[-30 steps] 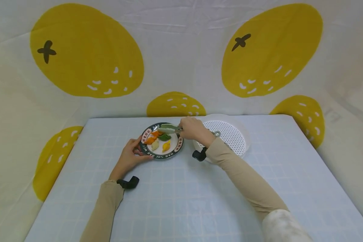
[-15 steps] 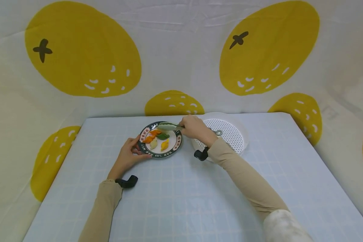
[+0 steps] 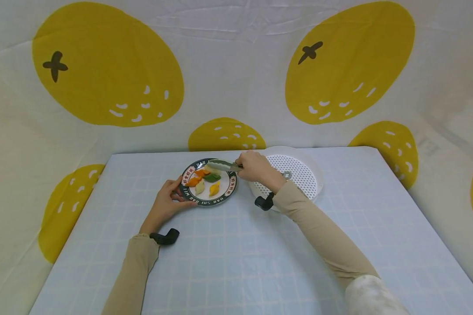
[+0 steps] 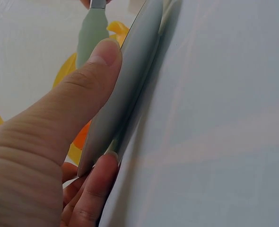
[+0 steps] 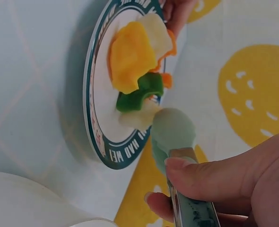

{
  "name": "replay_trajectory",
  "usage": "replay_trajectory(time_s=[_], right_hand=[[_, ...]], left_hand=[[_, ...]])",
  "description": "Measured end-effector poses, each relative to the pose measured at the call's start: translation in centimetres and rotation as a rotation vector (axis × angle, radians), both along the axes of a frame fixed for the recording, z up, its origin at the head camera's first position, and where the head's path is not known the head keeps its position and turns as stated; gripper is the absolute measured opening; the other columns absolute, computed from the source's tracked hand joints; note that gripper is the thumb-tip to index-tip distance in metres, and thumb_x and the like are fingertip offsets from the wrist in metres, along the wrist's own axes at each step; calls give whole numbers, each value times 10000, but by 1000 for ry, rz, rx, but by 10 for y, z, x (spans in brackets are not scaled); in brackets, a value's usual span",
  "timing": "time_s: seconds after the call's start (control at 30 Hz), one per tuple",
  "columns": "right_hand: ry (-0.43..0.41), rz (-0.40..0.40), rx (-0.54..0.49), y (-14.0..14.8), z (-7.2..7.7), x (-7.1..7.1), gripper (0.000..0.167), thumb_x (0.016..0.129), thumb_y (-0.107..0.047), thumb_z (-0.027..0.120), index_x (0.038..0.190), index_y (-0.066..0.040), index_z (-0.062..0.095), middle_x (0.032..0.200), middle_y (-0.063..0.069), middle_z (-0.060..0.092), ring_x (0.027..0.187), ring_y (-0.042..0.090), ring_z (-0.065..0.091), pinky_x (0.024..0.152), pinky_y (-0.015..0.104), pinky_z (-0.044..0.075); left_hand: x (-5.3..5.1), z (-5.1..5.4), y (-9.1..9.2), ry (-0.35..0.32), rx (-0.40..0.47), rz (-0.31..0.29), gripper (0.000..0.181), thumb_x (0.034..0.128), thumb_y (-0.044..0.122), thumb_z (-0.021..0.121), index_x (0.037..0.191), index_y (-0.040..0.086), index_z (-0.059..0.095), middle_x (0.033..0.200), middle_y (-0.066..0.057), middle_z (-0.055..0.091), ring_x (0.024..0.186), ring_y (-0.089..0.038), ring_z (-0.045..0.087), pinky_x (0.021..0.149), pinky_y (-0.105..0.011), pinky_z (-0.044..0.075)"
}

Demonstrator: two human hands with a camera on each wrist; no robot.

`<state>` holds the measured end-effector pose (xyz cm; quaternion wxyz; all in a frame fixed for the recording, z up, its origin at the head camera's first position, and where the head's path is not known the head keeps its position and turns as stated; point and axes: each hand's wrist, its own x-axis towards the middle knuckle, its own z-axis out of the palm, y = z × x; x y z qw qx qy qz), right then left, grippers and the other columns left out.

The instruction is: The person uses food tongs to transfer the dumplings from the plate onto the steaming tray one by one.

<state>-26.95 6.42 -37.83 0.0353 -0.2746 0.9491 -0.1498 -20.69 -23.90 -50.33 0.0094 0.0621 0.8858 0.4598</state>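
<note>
The plate (image 3: 233, 186) sits near the table's (image 3: 236, 262) far edge, left of its middle, just beside a white basket (image 3: 318, 175). The left hand (image 3: 167, 203) grips its rim, thumb on the edge, fingers curled beneath; that rim looks the right hold, since the plate seems stiff, smooth and perhaps breakable. The right hand (image 3: 255, 167) is closed round the tongs (image 3: 220, 165), their 2 green heads over the plate's far side; whether they pinch anything, I cannot tell. The food pieces (image 3: 214, 188) look light, probably soft, best taken gently across their middles.
</note>
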Motion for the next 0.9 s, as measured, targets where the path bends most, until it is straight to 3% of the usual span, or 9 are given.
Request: replay_trajectory(time_s=[0.13,0.43,0.6,0.9], right_hand=[[-8,3,4,2,-2,0,93,783,-3,632,790,-77,687,635,20,484,558,141,342,483,261,271],[13,4,-6,4,-4,1,195,835,4,634,950,-54,781,694,42,586,573,160,399,486,261,315],[32,3,6,9,0,1,154,862,-33,653,934,-90,776,748,46,636,609,170,446,520,267,345],[85,14,-67,28,14,7,87,875,-42,668,899,-87,738,788,53,645,644,196,502,557,304,394]], left_hand=[[0,0,0,0,1,0,1139,678,551,863,1573,161,278,1211,-82,448,931,-224,506,797,-322,457],[1,0,2,3,-4,-1,1130,687,544,859,1573,159,275,1229,-90,446,938,-225,506,800,-311,462],[1,0,1,11,7,-5,1129,685,519,873,1571,144,283,1229,-87,451,934,-220,514,785,-278,476],[-1,-1,-1,19,28,-11,1131,677,497,885,1569,141,288,1229,-81,454,925,-215,537,771,-246,484]])
